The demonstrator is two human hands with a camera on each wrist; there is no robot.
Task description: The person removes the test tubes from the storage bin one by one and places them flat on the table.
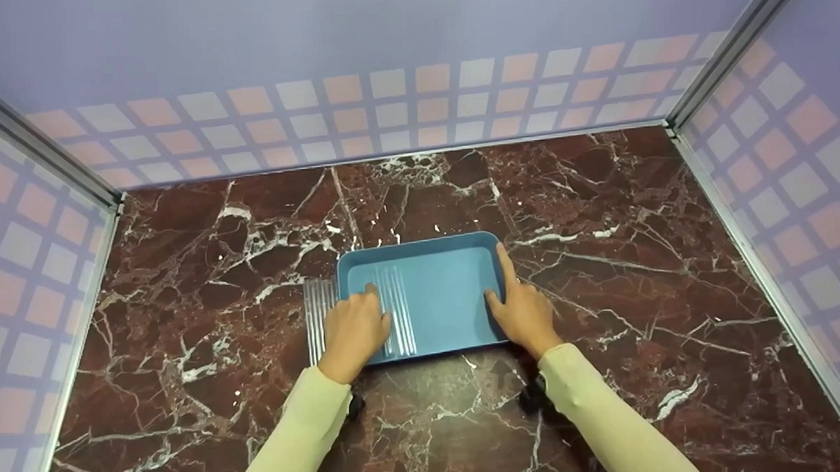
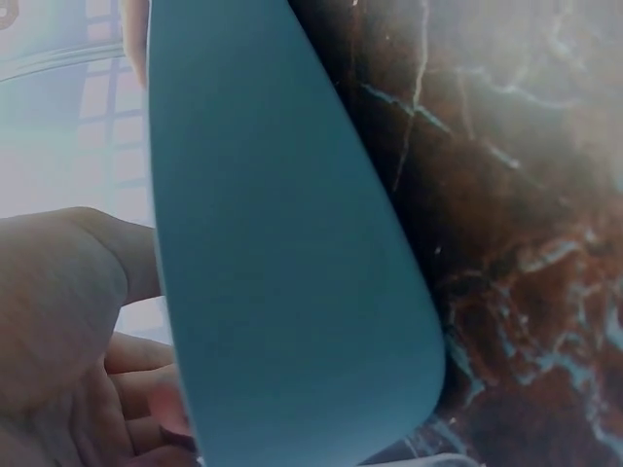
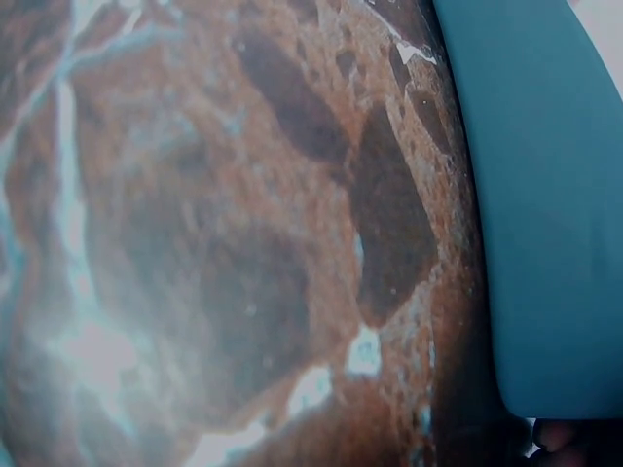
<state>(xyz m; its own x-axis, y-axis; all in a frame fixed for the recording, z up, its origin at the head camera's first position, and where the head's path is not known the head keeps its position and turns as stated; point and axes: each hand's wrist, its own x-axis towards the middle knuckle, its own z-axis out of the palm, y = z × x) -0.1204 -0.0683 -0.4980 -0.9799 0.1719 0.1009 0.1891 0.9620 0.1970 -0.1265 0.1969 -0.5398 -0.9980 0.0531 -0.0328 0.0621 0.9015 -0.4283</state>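
A blue tray [image 1: 436,291] lies flat at the centre of the dark red marble worktop [image 1: 645,270]. The left hand [image 1: 353,330] grips the tray's edge at 9 o'clock, fingers curled over the rim and over a clear ribbed sheet [image 1: 319,316] sticking out there. The right hand [image 1: 524,309] clasps the edge at 3 o'clock, forefinger straight along the rim, thumb inside.

Blue tray [image 1: 436,291] on red-brown, white-veined marble [image 1: 601,209]
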